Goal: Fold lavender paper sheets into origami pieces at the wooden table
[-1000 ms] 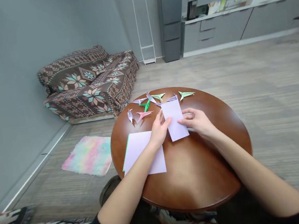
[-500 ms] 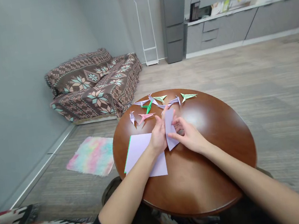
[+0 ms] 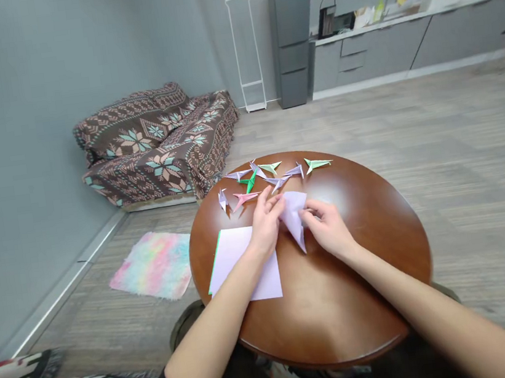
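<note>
Between my two hands is a folded sheet of lilac paper (image 3: pixel 293 211), held above the round brown table with one pointed corner hanging down. My left hand (image 3: pixel 266 221) grips its left edge between thumb and fingers. On the opposite side, my right hand (image 3: pixel 326 222) pinches the paper's right edge. Just beyond my hands lie several folded paper figures, among them a pink one (image 3: pixel 245 199), a dark green one (image 3: pixel 248 181) and a pale green one (image 3: pixel 317 164). A stack of square lilac sheets (image 3: pixel 235 247) lies partly under my left forearm, with a green edge showing.
The round wooden table (image 3: pixel 372 285) fills the middle of the view. Behind it stand a sofa (image 3: pixel 158 145) under a patterned cover, a white rack (image 3: pixel 251 84), a grey fridge (image 3: pixel 291 41) and kitchen cabinets (image 3: pixel 378 51). A fluffy pastel rug (image 3: pixel 153 266) lies at left.
The lilac paper was a narrow folded strip; it now spreads wider at the top and comes to a point below. My right hand has moved slightly right, to the paper's edge.
</note>
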Demonstrator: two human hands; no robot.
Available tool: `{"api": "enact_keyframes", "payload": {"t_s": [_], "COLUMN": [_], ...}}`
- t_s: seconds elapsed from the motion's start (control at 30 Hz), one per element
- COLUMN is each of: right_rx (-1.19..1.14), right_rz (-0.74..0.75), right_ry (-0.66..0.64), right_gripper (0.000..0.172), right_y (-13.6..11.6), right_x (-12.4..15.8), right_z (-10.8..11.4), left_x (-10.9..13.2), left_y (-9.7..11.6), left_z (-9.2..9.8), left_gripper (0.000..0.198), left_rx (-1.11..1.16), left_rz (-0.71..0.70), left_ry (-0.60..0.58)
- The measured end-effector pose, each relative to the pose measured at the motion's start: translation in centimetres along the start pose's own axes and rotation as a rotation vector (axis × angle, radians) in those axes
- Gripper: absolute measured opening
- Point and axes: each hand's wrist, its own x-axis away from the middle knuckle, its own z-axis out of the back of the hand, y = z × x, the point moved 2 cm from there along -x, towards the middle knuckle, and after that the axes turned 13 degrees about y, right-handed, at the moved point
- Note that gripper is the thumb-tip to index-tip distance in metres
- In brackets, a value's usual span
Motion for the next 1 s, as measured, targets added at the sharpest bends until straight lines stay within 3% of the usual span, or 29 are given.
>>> {"api": "enact_keyframes", "payload": {"t_s": [0.13, 0.23, 0.37, 0.73, 1.0], "right_rx": [-0.005, -0.019, -0.036, -0.077, -0.124], "right_rz": [-0.016, -0.032, -0.052, -0.089, -0.195], "right_ry": [0.095, 0.087, 0.062, -0.041, -0.046], "right_gripper": [0.031, 0.028, 0.026, 0.034, 0.038], "right_y": [0.3, 0.5, 0.9, 2.8, 3.1], "right_x": [-0.5, -0.7, -0.7, -1.5, -1.9], "right_z": [0.7, 0.8, 0.7, 0.0, 0.1], "left_x": [0.1, 0.4, 0.7, -0.7, -1.3], "left_y": [0.3, 0.6, 1.1, 0.2, -0.4], "left_z": [0.1, -0.1, -0.2, 0.5, 0.8], "left_gripper": [0.057, 0.04, 0.027, 0.044, 0.041], "left_rx": [-0.03, -0.095, -0.148, -0.039, -0.076], "left_rz": [0.029, -0.007, -0.113, -0.062, 0.026], "left_ry": [-0.027, -0.069, -0.035, -0.013, -0.037]}}
